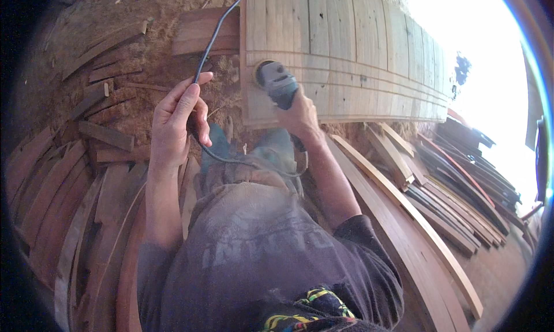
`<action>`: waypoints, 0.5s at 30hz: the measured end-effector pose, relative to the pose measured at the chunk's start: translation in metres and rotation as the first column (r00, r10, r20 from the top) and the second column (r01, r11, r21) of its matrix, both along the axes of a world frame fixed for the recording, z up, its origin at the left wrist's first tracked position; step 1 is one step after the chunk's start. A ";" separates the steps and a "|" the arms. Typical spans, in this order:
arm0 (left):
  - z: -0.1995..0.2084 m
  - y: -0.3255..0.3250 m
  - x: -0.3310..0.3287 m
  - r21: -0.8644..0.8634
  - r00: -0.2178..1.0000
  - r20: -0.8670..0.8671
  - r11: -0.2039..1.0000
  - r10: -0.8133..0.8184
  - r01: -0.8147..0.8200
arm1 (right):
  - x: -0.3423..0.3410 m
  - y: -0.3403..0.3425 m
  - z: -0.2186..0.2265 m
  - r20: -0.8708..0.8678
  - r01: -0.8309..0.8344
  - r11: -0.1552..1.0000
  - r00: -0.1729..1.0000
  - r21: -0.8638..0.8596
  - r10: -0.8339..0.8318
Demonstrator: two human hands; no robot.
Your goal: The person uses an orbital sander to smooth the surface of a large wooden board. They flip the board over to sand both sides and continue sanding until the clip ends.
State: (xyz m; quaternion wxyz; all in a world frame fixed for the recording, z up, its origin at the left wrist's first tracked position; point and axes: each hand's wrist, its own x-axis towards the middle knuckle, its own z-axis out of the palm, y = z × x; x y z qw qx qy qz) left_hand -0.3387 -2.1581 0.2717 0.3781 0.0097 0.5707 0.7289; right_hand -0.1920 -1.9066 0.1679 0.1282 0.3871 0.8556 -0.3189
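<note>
My right hand (301,117) is wrapped round the body of an angle grinder (281,88), whose round disc (262,72) lies at the left end of a pale wooden panel (340,66). The panel is made of several planks side by side, with grooves running along its near side. Off to the left, my left hand (183,110) holds a dark power cord (213,40) between thumb and fingers. From that hand the cord runs up past the panel's corner, and below it loops across my waist toward the grinder. Whether the disc touches the wood I cannot tell.
Stacked boards (63,199) crowd the ground on the left. A reddish board (205,31) lies beside the panel's left end. On the right are long planks (398,222) and a pile of thin strips (456,211). Brown sawdust (133,9) covers the ground beyond.
</note>
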 end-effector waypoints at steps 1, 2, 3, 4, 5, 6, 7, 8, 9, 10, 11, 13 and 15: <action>-0.002 -0.002 0.000 0.002 1.000 0.012 1.000 -0.003 0.003 | 0.008 0.011 0.001 0.006 0.026 1.000 1.000 0.017 -0.026; -0.004 -0.001 0.000 0.006 1.000 0.022 1.000 -0.007 0.007 | 0.013 0.021 0.007 0.049 0.052 0.998 0.997 0.028 -0.053; -0.006 0.001 0.002 0.011 0.999 0.032 1.000 -0.010 0.010 | 0.020 0.029 0.008 0.044 0.058 0.998 0.997 0.033 -0.060; -0.008 0.004 0.005 0.011 0.999 0.032 1.000 -0.025 0.025 | 0.028 0.038 0.007 0.036 0.065 0.997 0.997 0.041 -0.066; -0.009 0.009 0.008 0.007 0.999 0.030 0.999 -0.037 0.037 | 0.035 0.048 0.004 0.027 0.068 0.997 0.997 0.043 -0.070; -0.010 0.014 0.012 0.002 0.998 0.028 0.999 -0.047 0.047 | 0.043 0.059 -0.005 0.034 0.093 0.995 0.995 0.042 -0.094; -0.010 0.018 0.016 0.004 0.998 0.029 0.999 -0.048 0.048 | 0.051 0.067 -0.011 -0.002 0.127 0.991 0.992 0.052 -0.127; -0.009 0.022 0.020 0.010 0.998 0.029 0.999 -0.048 0.047 | 0.060 0.075 -0.015 -0.041 0.161 0.985 0.987 0.065 -0.158; -0.008 0.025 0.024 0.015 0.999 0.029 0.999 -0.046 0.046 | 0.069 0.086 -0.019 -0.080 0.194 0.978 0.979 0.075 -0.188; -0.006 0.028 0.027 0.024 0.998 0.038 0.999 -0.041 0.040 | 0.077 0.100 -0.021 -0.086 0.248 0.966 0.967 0.077 -0.242; -0.008 0.028 0.031 0.028 0.999 0.039 0.999 -0.023 0.021 | 0.088 0.118 -0.025 -0.091 0.303 0.949 0.951 0.085 -0.296; -0.010 0.029 0.037 0.039 0.999 0.046 0.999 0.010 -0.012 | 0.118 0.172 -0.044 -0.090 0.439 0.898 0.894 -0.007 -0.438; -0.015 0.031 0.038 0.045 0.999 0.034 0.999 0.016 -0.018 | 0.139 0.208 -0.055 -0.136 0.506 0.862 0.852 -0.031 -0.505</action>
